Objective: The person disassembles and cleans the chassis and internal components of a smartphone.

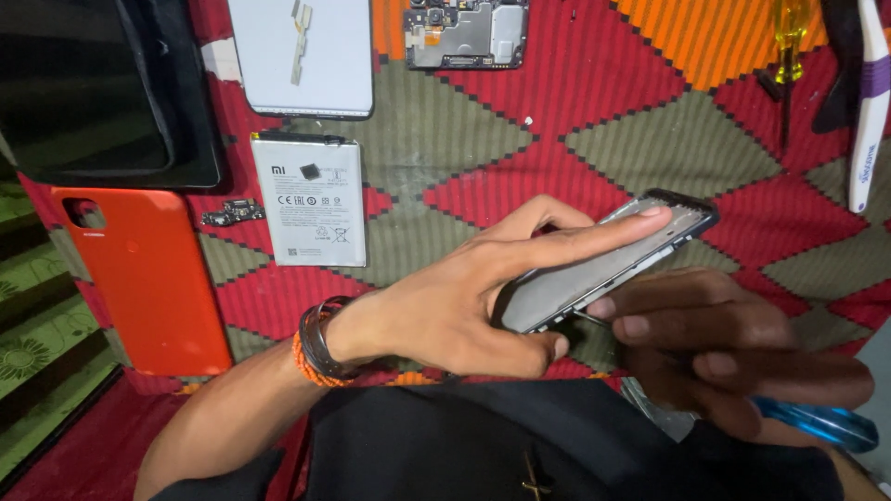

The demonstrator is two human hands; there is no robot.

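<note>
Bare patterned cloth is lying open across the frame's middle, offering passage. The battery, orange back cover and small connector board are crowding the left; screwdrivers are blocking the upper right.

I see a phone frame, dark-edged with a grey inner face, held tilted off the patterned cloth, its far corner raised toward the upper right. A blue-handled screwdriver lies low at right, its thin metal tip meeting the frame's lower edge (the shaft is mostly hidden). Frame sits roughly centre-right in my view.
</note>
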